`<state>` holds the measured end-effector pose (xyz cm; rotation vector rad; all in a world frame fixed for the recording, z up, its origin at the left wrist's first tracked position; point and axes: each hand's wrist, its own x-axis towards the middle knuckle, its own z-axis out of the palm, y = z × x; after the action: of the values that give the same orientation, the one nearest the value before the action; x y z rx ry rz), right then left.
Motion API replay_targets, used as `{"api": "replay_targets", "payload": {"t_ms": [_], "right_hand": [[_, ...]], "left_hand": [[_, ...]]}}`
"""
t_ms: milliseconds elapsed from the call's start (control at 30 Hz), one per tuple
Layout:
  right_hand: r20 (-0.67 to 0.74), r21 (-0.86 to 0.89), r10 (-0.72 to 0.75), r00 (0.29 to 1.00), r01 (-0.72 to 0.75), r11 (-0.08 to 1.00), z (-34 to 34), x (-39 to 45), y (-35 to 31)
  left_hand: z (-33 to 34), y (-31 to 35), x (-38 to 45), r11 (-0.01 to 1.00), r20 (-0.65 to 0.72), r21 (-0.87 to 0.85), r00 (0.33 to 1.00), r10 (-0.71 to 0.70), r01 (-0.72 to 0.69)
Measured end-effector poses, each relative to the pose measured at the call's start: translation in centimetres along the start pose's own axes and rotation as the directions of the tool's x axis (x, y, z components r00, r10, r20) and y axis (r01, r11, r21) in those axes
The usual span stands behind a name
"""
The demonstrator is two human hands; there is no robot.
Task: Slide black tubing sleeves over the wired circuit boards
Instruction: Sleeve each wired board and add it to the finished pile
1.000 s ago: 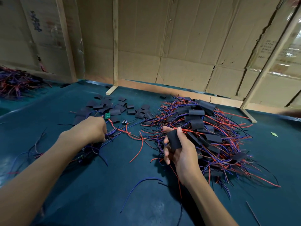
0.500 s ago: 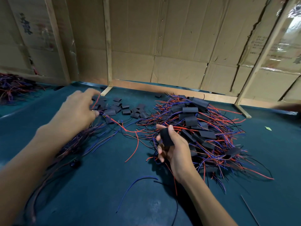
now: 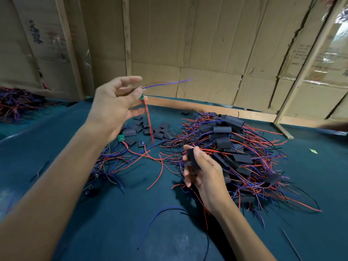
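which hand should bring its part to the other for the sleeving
Left. The left hand already holds the wired circuit board raised free above the table, wires dangling. The right hand grips the black sleeve low by the finished pile.

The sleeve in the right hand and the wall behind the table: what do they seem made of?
Sleeve: matte black, flattened tube, probably soft plastic or rubber; no shine. Wall: brown corrugated cardboard, judging by creases, torn edges and flap seams, held by bare wooden battens.
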<state>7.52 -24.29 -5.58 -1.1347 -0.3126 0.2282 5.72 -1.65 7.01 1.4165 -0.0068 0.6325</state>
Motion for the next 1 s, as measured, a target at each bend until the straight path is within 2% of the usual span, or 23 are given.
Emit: {"api": "replay_targets", "payload": {"t_ms": [33, 100, 233, 300, 500, 700, 833, 1000], "right_hand": [[-0.002, 0.016, -0.005, 1.0, 0.005, 1.0, 0.1, 0.0, 0.0], [-0.008, 0.056, -0.008, 1.0, 0.008, 0.998, 0.2, -0.1, 0.0], [-0.037, 0.145, 0.006, 0.999, -0.001, 0.989, 0.1, -0.2, -0.1], [-0.044, 0.185, 0.004, 0.999, 0.004, 0.983, 0.1, -0.1, -0.2], [-0.023, 0.303, -0.054, 0.998, 0.058, 0.951, -0.2, 0.1, -0.5], [-0.059, 0.081, -0.052, 0.997, 0.057, 0.995, -0.4, 0.1, -0.2], [-0.016, 0.013, -0.038, 0.999, 0.038, 0.999, -0.6, 0.0, -0.1], [0.015, -0.02, -0.024, 1.0, 0.025, 1.0, 0.1, -0.3, 0.4]], "left_hand": [[0.8, -0.6, -0.2, 0.98, 0.017, -0.189, 0.998, -0.058, 0.06], [2.2, -2.1, -0.7, 0.873, 0.08, -0.455, 0.984, -0.157, 0.176], [3.6, -5.5, -1.9, 0.626, 0.21, -0.693, 0.931, -0.298, 0.357], [3.6, -7.0, -2.2, 0.567, 0.229, -0.731, 0.919, -0.322, 0.381], [3.5, -10.3, -3.2, 0.574, 0.106, -0.76, 0.93, -0.351, 0.303], [3.0, -11.0, -4.8, 0.552, 0.095, -0.774, 0.919, -0.383, 0.31], [3.0, -10.5, -4.8, 0.455, 0.103, -0.84, 0.909, -0.404, 0.297], [3.9, -10.4, -5.6, 0.494, 0.259, -0.762, 0.896, -0.36, 0.419]]}}
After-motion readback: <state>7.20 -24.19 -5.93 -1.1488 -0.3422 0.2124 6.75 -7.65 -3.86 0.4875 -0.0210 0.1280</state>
